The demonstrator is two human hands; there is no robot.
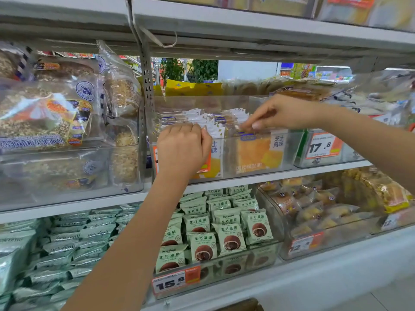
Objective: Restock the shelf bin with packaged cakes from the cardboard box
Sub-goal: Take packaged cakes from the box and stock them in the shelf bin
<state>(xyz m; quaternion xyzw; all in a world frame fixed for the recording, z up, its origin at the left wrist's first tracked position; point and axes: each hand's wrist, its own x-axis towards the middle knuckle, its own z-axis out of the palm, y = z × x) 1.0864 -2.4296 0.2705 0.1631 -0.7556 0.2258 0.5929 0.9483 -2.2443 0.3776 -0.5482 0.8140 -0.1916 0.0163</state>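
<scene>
Far to the left of my left hand, bread bags (56, 113) fill a clear tub. My left hand (183, 149) is up at the front rim of the bin (289, 151), fingers curled over the tops of the cakes (208, 118) there; it seems to pinch a wrapper edge between thumb and fingers, though the knuckles hide the contact. Behind and between both hands, the cakes stand in rows inside the bin, their white crimped tops upright. Below my left wrist, green packs (226, 232) sit in a lower bin with a 15.8 tag (175, 281) on its front. My right hand (280, 113) reaches in over the bin from the right, fingers bent down, the fingertips (256, 125) pinching the top of a front cake (258, 151) whose yellow face shows through the bin's front wall. Just right of that hand, below my forearm, a 17.8 tag (323, 145) hangs on the next bin. Lower right, wrapped buns (310, 205) lie in another clear bin.
</scene>
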